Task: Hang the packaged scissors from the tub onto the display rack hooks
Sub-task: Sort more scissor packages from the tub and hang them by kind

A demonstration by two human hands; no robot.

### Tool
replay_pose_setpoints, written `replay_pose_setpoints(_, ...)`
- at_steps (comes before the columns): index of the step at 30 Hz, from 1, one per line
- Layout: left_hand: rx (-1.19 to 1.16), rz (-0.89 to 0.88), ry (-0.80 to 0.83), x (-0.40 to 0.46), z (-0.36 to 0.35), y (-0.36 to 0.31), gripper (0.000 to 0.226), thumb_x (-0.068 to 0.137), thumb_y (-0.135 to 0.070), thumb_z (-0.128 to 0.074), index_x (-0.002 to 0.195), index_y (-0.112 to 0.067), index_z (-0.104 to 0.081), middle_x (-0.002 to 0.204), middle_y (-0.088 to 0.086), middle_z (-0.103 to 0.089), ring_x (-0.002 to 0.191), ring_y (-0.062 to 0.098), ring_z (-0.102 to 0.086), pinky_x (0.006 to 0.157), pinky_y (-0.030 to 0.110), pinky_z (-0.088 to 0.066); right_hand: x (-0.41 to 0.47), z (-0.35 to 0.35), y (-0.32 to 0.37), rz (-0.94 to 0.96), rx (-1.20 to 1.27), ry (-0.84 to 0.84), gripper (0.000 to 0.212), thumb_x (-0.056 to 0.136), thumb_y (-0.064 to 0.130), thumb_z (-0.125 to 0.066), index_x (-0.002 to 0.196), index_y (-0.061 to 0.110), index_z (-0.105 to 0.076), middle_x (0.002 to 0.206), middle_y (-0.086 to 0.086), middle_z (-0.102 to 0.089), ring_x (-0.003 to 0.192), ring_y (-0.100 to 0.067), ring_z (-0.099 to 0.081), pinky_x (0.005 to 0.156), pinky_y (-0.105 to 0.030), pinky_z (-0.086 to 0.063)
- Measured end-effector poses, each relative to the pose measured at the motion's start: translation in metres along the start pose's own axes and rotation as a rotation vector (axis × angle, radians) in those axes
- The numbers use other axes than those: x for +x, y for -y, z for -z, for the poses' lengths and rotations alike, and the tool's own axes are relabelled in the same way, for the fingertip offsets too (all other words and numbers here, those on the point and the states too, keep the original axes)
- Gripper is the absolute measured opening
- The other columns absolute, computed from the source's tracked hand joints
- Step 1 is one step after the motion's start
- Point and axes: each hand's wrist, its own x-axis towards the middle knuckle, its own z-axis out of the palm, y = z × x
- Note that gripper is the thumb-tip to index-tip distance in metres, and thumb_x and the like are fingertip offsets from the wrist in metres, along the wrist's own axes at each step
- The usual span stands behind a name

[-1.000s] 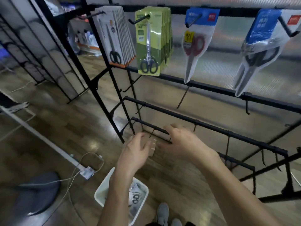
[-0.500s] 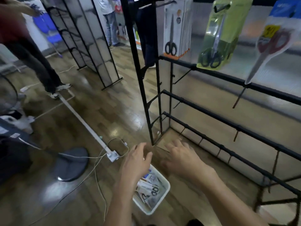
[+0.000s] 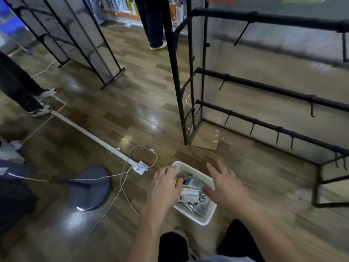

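Shop floor was glossy wood-look planks [image 3: 117, 114], lit with glare spots, view a bit motion-blurred.

Both hands hung over the white tub [image 3: 205, 218] on the floor, empty. Left hand [image 3: 166, 186] was spread loosely, fingers relaxed, fingertips at or just above the tub's left rim; contact could not be told through the blur. Right hand [image 3: 224, 184] was wide open, fingers splayed and pointing away from the person, over the tub's right side, holding nothing.

Packaged scissors [image 3: 194, 197] lay jumbled in the tub between the hands, cards overlapping, black handle loops showing on one pack.

Step in hand looked like reaching in for a pack. Done well: take one card only, by its top edge near the hang hole, so it comes free of the pile and is ready for a hook. Flat slick packs probably slide over each other, so a thumb-and-finger pinch should beat a scoop.

Display rack [image 3: 264, 87] stood just beyond and right of the tub, black bars with short hooks [image 3: 311, 110], the lower rows bare. A cardboard scrap [image 3: 205, 140] lay at its foot. Left of the tub: power strip [image 3: 140, 167] with cables, a grey round stand base [image 3: 88, 188]. Other people's legs [image 3: 20, 87] stood further off.
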Motion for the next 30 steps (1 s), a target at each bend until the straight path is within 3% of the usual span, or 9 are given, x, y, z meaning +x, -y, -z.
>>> replay_pose_setpoints(6,0.009,0.019,0.054,0.045,-0.076,0.057,0.05,0.109,-0.032,-0.05,0.157,-0.017,-0.043,0.155,0.006,-0.05,0.144,0.027,-0.045,0.115,0.036,-0.036,0.056,-0.091,-0.016,-0.057,-0.029,0.04,0.082,0.103,0.048,-0.052,0.166,0.025,-0.004,0.172,-0.013,0.003,0.157,-0.039,-0.008,0.124,-0.047,-0.02)
replay_pose_setpoints(10,-0.029,0.04,0.084,0.09,-0.157,0.1,0.05,0.107,-0.032,-0.054,0.154,-0.016,-0.046,0.147,0.01,-0.054,0.139,0.032,-0.051,0.111,0.043,-0.044,0.11,-0.164,-0.04,-0.035,-0.054,0.058,0.081,0.103,0.047,-0.052,0.165,0.024,-0.004,0.172,-0.014,0.004,0.156,-0.036,-0.015,0.123,-0.044,-0.022)
replay_pose_setpoints(16,-0.034,0.011,0.118,0.171,-0.291,0.167,0.054,0.109,-0.033,-0.053,0.158,-0.015,-0.041,0.157,0.01,-0.049,0.145,0.03,-0.044,0.118,0.042,-0.039,0.214,-0.295,-0.092,0.003,-0.087,0.107,0.086,0.101,0.045,-0.057,0.165,0.024,-0.004,0.172,-0.014,-0.003,0.158,-0.03,-0.012,0.126,-0.041,-0.015)
replay_pose_setpoints(22,-0.065,0.03,0.126,0.23,-0.412,0.227,0.048,0.105,-0.033,-0.051,0.148,-0.011,-0.053,0.142,0.013,-0.06,0.131,0.033,-0.056,0.111,0.044,-0.046,0.315,-0.423,-0.14,0.002,-0.127,0.177,0.08,0.095,0.05,-0.061,0.16,0.018,-0.025,0.162,-0.01,-0.034,0.145,-0.029,-0.038,0.119,-0.039,-0.033)
replay_pose_setpoints(24,-0.039,0.0,0.153,0.244,-0.438,0.242,0.052,0.106,-0.034,-0.049,0.153,-0.012,-0.048,0.148,0.013,-0.057,0.137,0.032,-0.053,0.114,0.043,-0.043,0.341,-0.455,-0.152,-0.001,-0.11,0.197,0.076,0.097,0.052,-0.058,0.159,0.017,-0.029,0.16,-0.011,-0.039,0.143,-0.03,-0.042,0.118,-0.039,-0.035)
replay_pose_setpoints(27,-0.081,-0.002,0.175,0.26,-0.461,0.257,0.056,0.109,-0.031,-0.052,0.161,-0.015,-0.039,0.16,0.009,-0.046,0.148,0.028,-0.042,0.12,0.039,-0.036,0.372,-0.489,-0.163,-0.014,-0.108,0.222,0.08,0.1,0.049,-0.056,0.163,0.015,-0.02,0.164,-0.013,-0.034,0.146,-0.032,-0.039,0.119,-0.04,-0.034)
replay_pose_setpoints(30,-0.211,0.033,0.132,0.267,-0.477,0.262,0.053,0.11,-0.031,-0.053,0.159,-0.017,-0.041,0.16,0.005,-0.046,0.146,0.022,-0.044,0.117,0.032,-0.036,0.396,-0.512,-0.171,-0.009,-0.086,0.253,0.097,0.096,0.04,-0.065,0.165,0.015,-0.002,0.172,-0.01,-0.012,0.153,-0.032,-0.028,0.123,-0.041,-0.029)
